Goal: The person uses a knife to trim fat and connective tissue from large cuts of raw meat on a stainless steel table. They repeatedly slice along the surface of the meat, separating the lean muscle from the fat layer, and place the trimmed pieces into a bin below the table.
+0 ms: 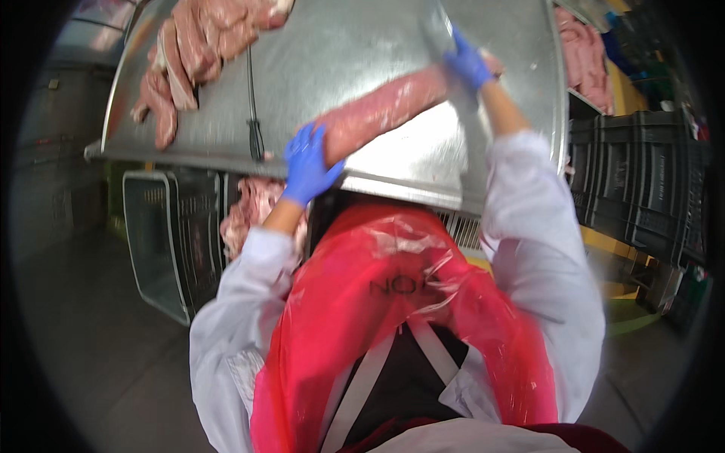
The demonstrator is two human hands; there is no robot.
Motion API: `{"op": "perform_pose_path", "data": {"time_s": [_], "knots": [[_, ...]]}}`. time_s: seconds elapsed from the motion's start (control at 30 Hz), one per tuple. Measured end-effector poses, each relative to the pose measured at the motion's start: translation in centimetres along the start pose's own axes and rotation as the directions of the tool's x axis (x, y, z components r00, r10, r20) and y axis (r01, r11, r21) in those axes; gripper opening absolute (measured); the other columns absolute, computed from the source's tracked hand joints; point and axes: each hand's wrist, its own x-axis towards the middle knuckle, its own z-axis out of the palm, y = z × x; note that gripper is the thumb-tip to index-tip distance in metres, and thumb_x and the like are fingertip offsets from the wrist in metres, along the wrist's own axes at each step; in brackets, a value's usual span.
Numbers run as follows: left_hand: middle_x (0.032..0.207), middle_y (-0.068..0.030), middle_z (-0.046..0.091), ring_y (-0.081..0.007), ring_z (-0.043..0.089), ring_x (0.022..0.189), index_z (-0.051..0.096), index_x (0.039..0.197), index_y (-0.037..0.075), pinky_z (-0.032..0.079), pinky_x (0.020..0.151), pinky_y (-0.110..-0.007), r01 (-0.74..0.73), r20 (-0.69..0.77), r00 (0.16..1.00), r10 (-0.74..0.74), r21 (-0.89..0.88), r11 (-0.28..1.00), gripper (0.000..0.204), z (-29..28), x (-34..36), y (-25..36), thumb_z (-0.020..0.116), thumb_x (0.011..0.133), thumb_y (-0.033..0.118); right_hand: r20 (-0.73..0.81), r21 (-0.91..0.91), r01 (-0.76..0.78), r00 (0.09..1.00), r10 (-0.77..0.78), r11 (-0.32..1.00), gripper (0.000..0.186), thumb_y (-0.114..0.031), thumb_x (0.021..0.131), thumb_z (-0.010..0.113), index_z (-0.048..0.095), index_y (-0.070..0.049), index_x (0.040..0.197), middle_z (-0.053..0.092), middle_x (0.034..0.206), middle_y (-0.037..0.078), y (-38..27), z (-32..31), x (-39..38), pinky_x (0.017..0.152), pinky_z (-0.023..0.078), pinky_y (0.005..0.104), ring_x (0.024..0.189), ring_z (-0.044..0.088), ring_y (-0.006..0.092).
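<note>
A long pink loin of meat (389,108) lies slantwise on the steel table (362,45). My left hand (308,167), in a blue glove, grips its near left end, with fingers along one side and thumb on the other. At the far right end my right hand (468,64), also gloved and slightly smeared by motion, is closed round a knife (439,29). The knife's blade points away from me and is blurred; its handle is hidden in the fist. Left of the loin lies a sharpening steel (253,98) with a black handle.
Several pieces of meat (200,45) are heaped at the table's far left. Below the near edge are meat trimmings (255,208) and a grey crate (155,241). At right, a container of pale pink meat (585,60) stands beyond dark stacked crates (630,181).
</note>
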Motion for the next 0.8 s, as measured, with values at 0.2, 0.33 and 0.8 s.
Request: {"op": "perform_pose_path", "data": {"time_s": [0.2,0.33,0.8], "knots": [[0.157,-0.0215,0.036,-0.0407,0.031,0.148,0.033,0.156,0.011,0.021,0.116,-0.063,-0.026,-0.015,0.999,0.03,0.255,0.967,0.091,7.6,4.8,3.8,0.068,0.084,0.054,0.131,-0.128,0.015,0.991,0.002,0.992,0.077,-0.027,0.092,0.062,0.028,-0.024,0.161,0.071,0.114,0.026,7.9,0.2,4.4,0.094,0.052,0.0444,0.105,0.07,0.0353],[0.159,-0.0184,0.036,-0.0403,0.035,0.145,0.034,0.157,0.015,0.023,0.118,-0.061,-0.165,0.042,0.986,0.159,0.265,0.95,0.078,6.9,9.9,-2.6,0.063,0.091,0.044,0.124,-0.087,-0.05,0.99,0.061,0.995,0.076,-0.024,0.093,0.063,0.028,-0.017,0.161,0.072,0.101,0.021,5.6,-1.9,-2.0,0.08,0.056,0.04,0.083,0.071,0.0274],[0.128,-0.022,0.063,-0.0248,0.063,0.117,0.049,0.139,-0.006,0.051,0.1,-0.035,0.239,-0.004,0.752,-0.66,-0.93,0.278,0.054,14.6,12.4,8.9,0.067,0.094,0.018,0.288,0.425,-0.303,0.939,0.19,0.853,0.073,-0.002,0.096,0.054,0.026,-0.017,0.163,0.062,0.092,0.005,4.3,-6.2,-9.6,0.054,0.048,0.0289,0.063,0.056,0.0124]]}}
